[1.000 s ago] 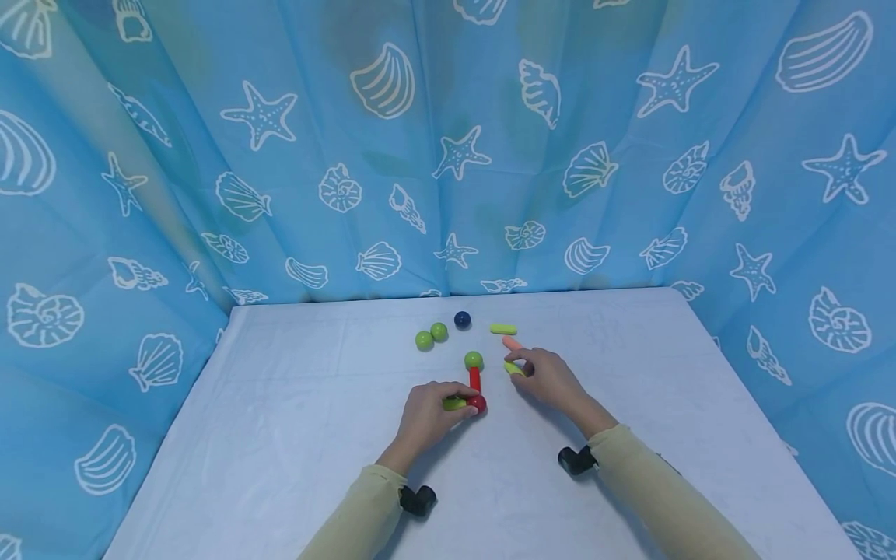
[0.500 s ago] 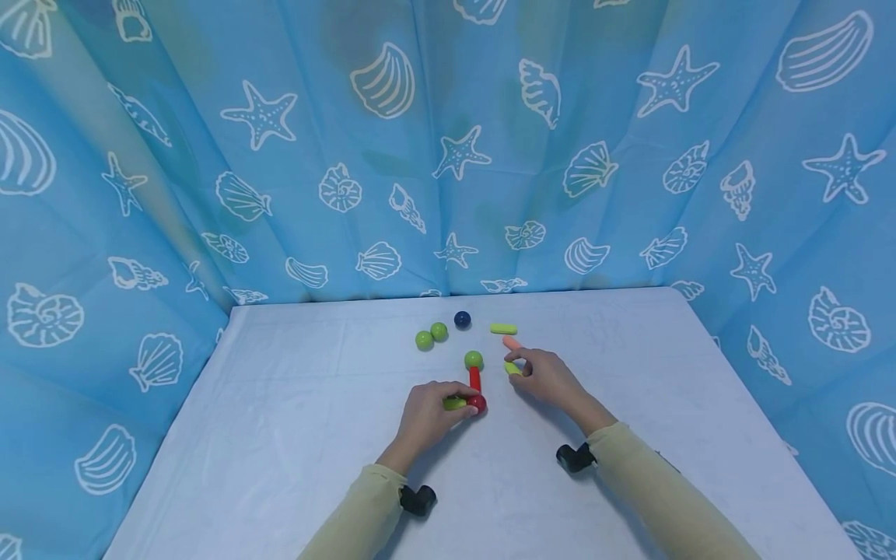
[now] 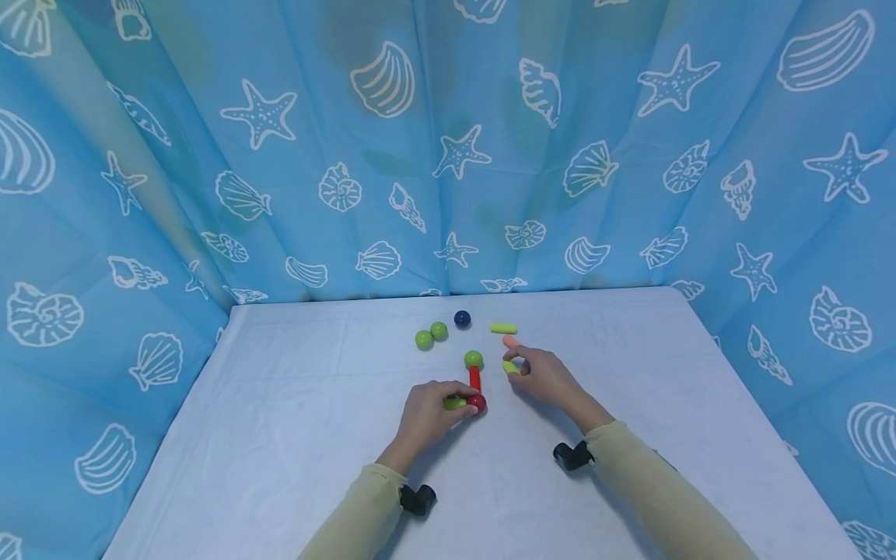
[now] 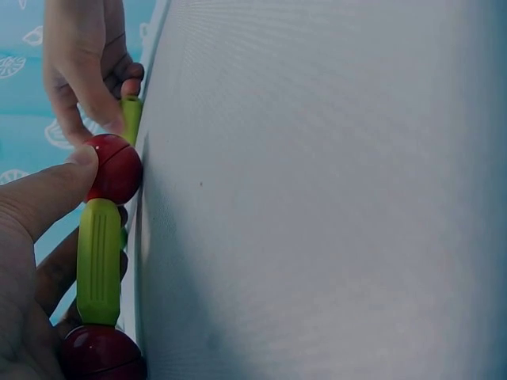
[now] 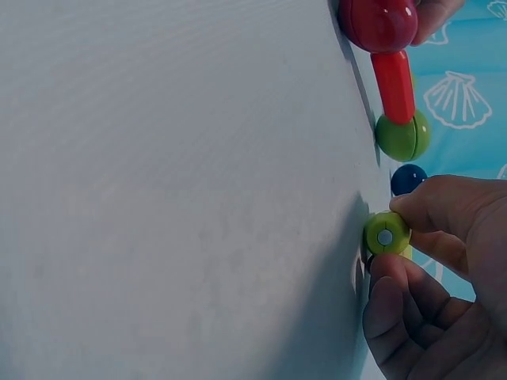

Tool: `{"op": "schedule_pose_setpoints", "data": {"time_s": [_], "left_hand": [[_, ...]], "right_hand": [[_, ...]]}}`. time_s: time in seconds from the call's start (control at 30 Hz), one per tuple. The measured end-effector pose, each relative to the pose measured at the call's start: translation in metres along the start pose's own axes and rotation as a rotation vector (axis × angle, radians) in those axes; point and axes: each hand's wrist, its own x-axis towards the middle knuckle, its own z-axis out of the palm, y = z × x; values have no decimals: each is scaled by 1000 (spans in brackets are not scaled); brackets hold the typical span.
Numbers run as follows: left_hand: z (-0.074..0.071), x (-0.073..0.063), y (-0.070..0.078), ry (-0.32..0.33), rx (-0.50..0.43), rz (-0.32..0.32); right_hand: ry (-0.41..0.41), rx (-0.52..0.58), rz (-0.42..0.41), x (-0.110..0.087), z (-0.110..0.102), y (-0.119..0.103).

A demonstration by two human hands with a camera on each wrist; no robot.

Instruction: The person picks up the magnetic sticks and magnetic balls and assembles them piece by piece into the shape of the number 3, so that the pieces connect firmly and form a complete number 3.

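Note:
My left hand (image 3: 428,412) grips a red ball (image 3: 477,404), thumb pressed on it in the left wrist view. That ball joins a yellow-green rod (image 4: 99,261), which ends at a second red ball (image 4: 103,355) under my palm. From the gripped ball a red rod (image 3: 475,379) leads away to a green ball (image 3: 474,359). Just to the right, my right hand (image 3: 549,377) pinches another yellow-green rod (image 3: 511,366) between thumb and fingers. In the right wrist view, this rod's round end (image 5: 386,237) faces the camera, with a pale disc at its centre.
Beyond the hands lie two loose green balls (image 3: 424,340) and a dark blue ball (image 3: 463,320). A yellow-green rod (image 3: 503,328) and a peach rod (image 3: 511,341) lie behind my right hand. A shell-print curtain (image 3: 434,194) borders the white-covered table (image 3: 294,373).
My right hand has shifted slightly left and away with its yellow-green rod. My left hand and the joined pieces stay in place.

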Motion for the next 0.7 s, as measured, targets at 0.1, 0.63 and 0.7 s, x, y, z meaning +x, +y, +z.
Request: {"op": "schedule_pose_setpoints", "data": {"time_s": [0.1, 0.63, 0.7], "left_hand": [[0, 0, 0, 1, -1, 3], [1, 1, -2, 6, 3, 14], [1, 1, -2, 6, 2, 9]], "right_hand": [[5, 8, -3, 2, 1, -1], [36, 101, -44, 15, 6, -9], [44, 107, -58, 18, 7, -9]]}}
